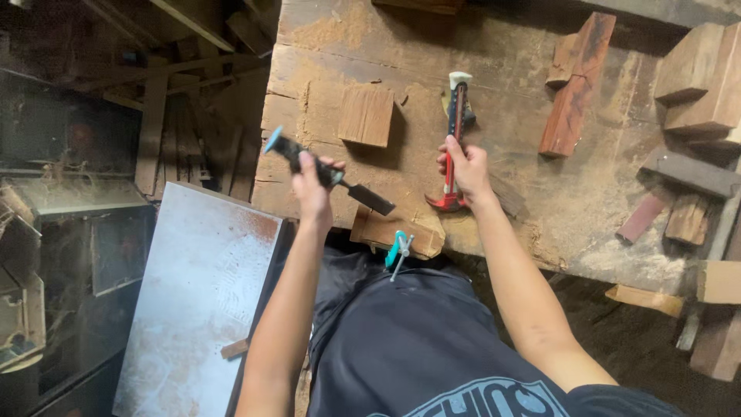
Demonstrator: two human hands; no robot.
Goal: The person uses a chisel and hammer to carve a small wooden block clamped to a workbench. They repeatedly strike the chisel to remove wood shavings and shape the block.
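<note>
My left hand (312,185) grips a chisel (332,175) with a black handle, a blue end cap and a dark flat blade that points down to the right. The blade's tip hangs just above a small wooden block (378,230) at the near edge of the workbench (502,46). A blue-handled clamp (398,252) holds that block from below. My right hand (465,168) is closed on the red shaft of a claw hammer (455,123). The hammer lies on the bench, its red claw head near me and its white-tipped grip pointing away.
A square wooden block (366,116) lies on the bench beyond the chisel. A long reddish plank (577,85) and several wood offcuts (698,77) crowd the right side. A pale metal sheet (201,293) leans at lower left beside dark machinery (62,232).
</note>
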